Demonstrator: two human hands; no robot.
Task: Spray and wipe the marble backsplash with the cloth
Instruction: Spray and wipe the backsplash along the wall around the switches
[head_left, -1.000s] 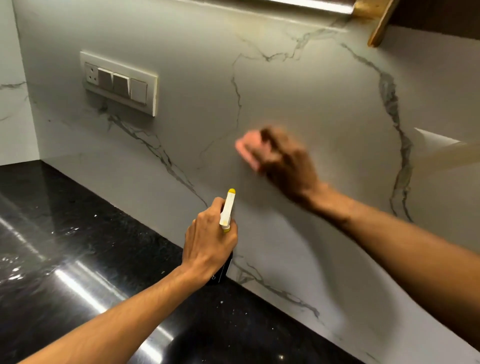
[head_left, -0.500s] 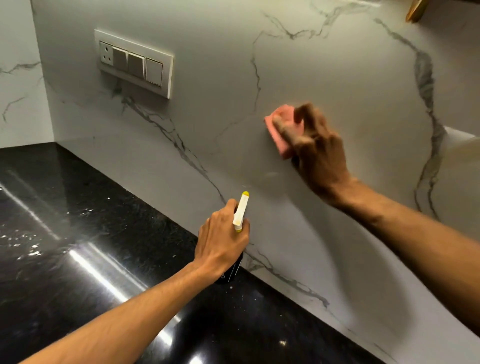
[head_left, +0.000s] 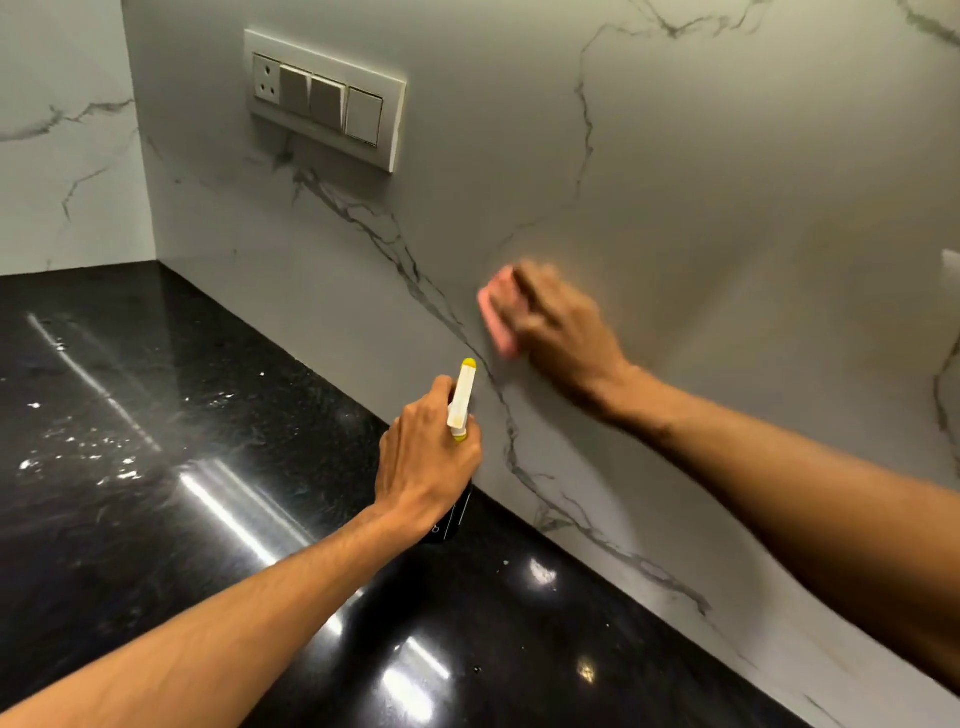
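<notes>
From your head camera, your right hand (head_left: 561, 332), blurred, lies with fingers stretched over the pink cloth (head_left: 496, 317), pressing it flat against the marble backsplash (head_left: 701, 182), beside a dark vein and below right of the switch plate (head_left: 324, 98). Your left hand (head_left: 426, 462) is wrapped round the spray bottle (head_left: 461, 402), its white and yellow nozzle tipped towards the marble, above the glossy black surface (head_left: 156, 467).

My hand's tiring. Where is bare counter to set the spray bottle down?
Bare counter lies left of the left hand, out to the corner, and right of the spray bottle along the backsplash foot. Crowded only near the right hand.
</notes>
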